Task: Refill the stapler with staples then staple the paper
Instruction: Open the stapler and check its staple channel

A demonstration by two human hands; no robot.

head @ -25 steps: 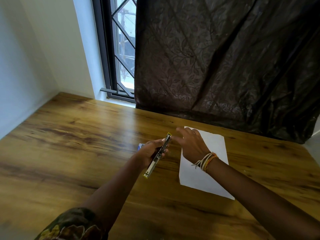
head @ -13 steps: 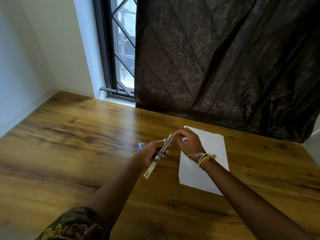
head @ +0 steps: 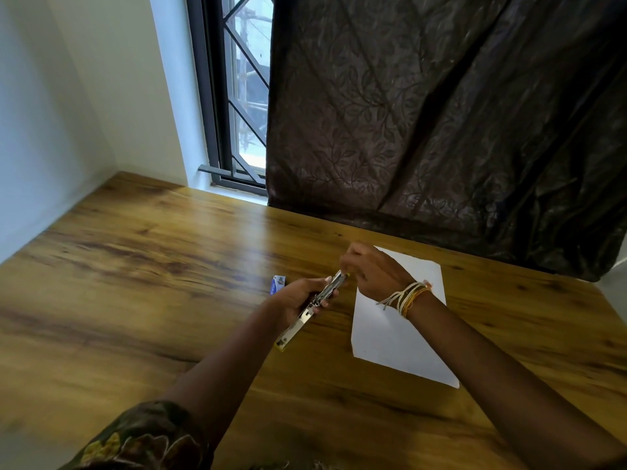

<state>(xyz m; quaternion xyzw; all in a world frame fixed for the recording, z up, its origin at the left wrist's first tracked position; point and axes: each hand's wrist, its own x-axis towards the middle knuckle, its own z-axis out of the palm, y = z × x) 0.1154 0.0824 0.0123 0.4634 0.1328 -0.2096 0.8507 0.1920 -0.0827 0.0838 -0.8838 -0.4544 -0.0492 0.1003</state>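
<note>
Wooden table (head: 142, 300) under you: your left hand (head: 300, 298) grips the opened stapler (head: 314, 308) above it, your right hand (head: 375, 271) pinches at its far tip, over the paper (head: 403, 337); small blue box (head: 278, 284) beside.

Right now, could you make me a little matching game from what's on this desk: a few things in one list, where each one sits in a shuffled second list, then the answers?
Things:
1. stapler
2. sheet of paper
3. small blue box
4. string bracelets

Places:
A. flat on the table, under the right forearm
B. around the right wrist
C. gripped in the left hand, right hand at its far tip
D. on the table just beyond the left hand

Pairs: 1-C, 2-A, 3-D, 4-B
</note>
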